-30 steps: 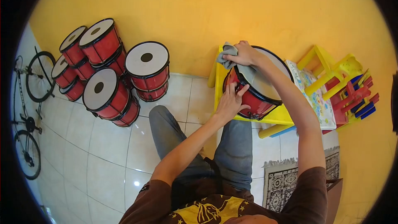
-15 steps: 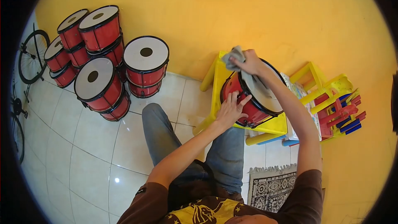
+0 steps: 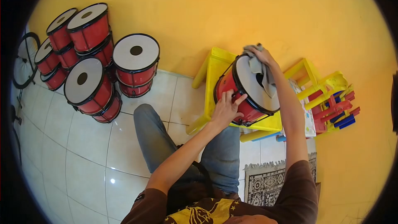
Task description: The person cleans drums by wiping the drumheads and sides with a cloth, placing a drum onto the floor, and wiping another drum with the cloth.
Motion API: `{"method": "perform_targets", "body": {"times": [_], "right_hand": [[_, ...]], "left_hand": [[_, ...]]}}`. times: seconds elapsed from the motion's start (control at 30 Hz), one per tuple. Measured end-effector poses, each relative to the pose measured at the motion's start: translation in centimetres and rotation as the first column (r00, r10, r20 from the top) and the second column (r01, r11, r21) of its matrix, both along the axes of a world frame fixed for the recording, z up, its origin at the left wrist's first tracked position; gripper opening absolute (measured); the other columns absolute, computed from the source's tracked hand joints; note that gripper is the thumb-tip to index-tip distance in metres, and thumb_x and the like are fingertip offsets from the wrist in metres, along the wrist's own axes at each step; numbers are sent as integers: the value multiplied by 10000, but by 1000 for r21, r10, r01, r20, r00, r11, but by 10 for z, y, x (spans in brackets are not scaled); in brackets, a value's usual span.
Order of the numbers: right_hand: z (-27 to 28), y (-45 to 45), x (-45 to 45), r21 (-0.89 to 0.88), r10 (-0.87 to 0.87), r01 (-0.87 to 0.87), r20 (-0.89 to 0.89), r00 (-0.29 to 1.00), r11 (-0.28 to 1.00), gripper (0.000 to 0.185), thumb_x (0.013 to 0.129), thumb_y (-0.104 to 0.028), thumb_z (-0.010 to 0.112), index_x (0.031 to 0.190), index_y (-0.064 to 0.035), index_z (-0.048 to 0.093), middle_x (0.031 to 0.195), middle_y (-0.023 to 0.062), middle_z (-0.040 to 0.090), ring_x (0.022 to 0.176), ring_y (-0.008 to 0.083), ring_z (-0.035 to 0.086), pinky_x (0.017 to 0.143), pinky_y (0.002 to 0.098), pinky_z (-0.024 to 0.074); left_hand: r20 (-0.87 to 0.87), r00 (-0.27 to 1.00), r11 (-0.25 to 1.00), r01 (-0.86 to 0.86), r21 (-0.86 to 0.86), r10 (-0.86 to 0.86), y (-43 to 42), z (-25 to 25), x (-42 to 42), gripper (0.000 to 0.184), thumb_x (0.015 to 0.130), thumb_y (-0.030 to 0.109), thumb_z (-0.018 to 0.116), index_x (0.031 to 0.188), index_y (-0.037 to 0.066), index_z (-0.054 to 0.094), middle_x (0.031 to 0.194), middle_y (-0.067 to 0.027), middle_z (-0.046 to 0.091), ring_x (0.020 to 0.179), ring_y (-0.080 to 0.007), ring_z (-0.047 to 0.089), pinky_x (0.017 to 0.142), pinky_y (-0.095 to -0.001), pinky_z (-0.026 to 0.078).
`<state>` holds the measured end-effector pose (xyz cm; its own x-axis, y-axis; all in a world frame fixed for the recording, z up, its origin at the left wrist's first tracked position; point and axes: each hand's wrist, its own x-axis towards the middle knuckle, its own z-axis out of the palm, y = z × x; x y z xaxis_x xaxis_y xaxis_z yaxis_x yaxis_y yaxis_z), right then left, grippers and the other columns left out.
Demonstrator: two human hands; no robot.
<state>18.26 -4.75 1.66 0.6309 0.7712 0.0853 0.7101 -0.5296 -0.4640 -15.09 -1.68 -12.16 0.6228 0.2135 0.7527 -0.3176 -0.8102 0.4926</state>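
Note:
A red drum (image 3: 248, 84) with a black rim and white head lies tilted on a yellow plastic table (image 3: 212, 68). With its fingers on the red shell and near the black rim, my left hand (image 3: 225, 110) grips the drum from the near side. My right hand (image 3: 265, 56) is closed on a grey cloth (image 3: 256, 64) at the far upper rim. Part of the cloth hangs down over the drum head, and my right forearm covers some of the head's right side.
Several stacked red drums (image 3: 136, 64) stand on the tiled floor to the left by the yellow wall. A bicycle wheel (image 3: 36, 60) shows at the far left. Yellow, red and blue plastic furniture (image 3: 331, 95) is on the right. A patterned rug (image 3: 263, 184) lies beside my legs.
My right hand and the cloth have moved right along the rim from the upper left edge. The drum is tipped more toward me. My left hand stays at the shell.

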Motion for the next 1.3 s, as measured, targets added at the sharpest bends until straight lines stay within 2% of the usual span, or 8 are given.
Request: {"method": "perform_targets", "body": {"times": [0.2, 0.43, 0.47, 0.57, 0.73, 0.83, 1.0, 1.3], "right_hand": [[9, 48, -69, -6, 82, -82, 24, 996, 997, 546, 890, -579, 552, 1155, -131, 715, 1144, 131, 701, 1064, 258, 649, 935, 341, 479], [-9, -37, 9, 125, -326, 325, -19, 945, 937, 752, 832, -757, 470, 1230, -156, 684, 1192, 204, 669, 1159, 327, 618, 971, 380, 465], [-37, -45, 55, 136, -354, 343, 74, 932, 930, 880, 793, -814, 456, 1239, -86, 669, 1201, 238, 655, 1168, 364, 608, 998, 414, 447], [6, -43, -39, 36, -429, 433, 237, 872, 900, 986, 763, -840, 467, 1223, 13, 649, 1208, 262, 643, 1174, 394, 597, 1016, 440, 429], [-17, -79, -25, 307, -570, 493, 255, 781, 814, 746, 816, -635, 610, 968, 92, 674, 969, 341, 663, 949, 468, 656, 844, 510, 510], [-21, -129, -18, 229, -614, 571, 225, 757, 788, 695, 820, -585, 625, 963, 93, 670, 984, 343, 659, 958, 469, 649, 847, 487, 515], [18, -170, -61, -116, -416, 433, 146, 898, 894, 796, 798, -575, 646, 1181, 121, 607, 1168, 330, 627, 1097, 395, 632, 922, 413, 499], [6, -126, -34, -35, -535, 536, -148, 832, 844, 904, 794, -603, 650, 1359, 85, 492, 1404, 245, 508, 1267, 322, 536, 1032, 372, 433]], "left_hand": [[-28, 1000, 1000, -4, 16, 4, 3, 1, 0, 953, 686, 343, 847, 1436, 224, 271, 1211, -217, 395, 1084, -423, 480, 771, -485, 523], [-26, 1000, 1000, -9, 24, 9, 3, 3, -2, 947, 685, 353, 848, 1427, 224, 275, 1225, -208, 402, 1080, -420, 486, 750, -485, 525], [-15, 1000, 1000, -6, 26, 7, 2, 2, -1, 945, 686, 354, 848, 1427, 222, 276, 1228, -209, 402, 1082, -419, 486, 749, -485, 525], [-44, 999, 999, -13, 39, 15, 1, 3, -5, 924, 687, 358, 847, 1421, 196, 308, 1236, -211, 407, 1084, -412, 486, 758, -480, 521], [-17, 1000, 999, -16, 42, 17, 2, 4, 0, 969, 669, 345, 856, 1437, 219, 278, 1206, -218, 419, 1063, -411, 495, 766, -470, 513], [12, 1000, 999, 8, 36, -8, 2, 3, 0, 976, 668, 340, 854, 1441, 228, 269, 1193, -225, 423, 1069, -424, 495, 769, -473, 513], [8, 999, 999, 36, 14, -37, 1, 6, -4, 945, 693, 342, 844, 1442, 196, 286, 1186, -226, 416, 1075, -428, 485, 803, -481, 501], [-46, 999, 998, -4, 56, 7, 3, 7, -1, 964, 692, 427, 846, 1422, 181, 265, 1200, -204, 392, 1102, -412, 480, 786, -483, 500]]}}
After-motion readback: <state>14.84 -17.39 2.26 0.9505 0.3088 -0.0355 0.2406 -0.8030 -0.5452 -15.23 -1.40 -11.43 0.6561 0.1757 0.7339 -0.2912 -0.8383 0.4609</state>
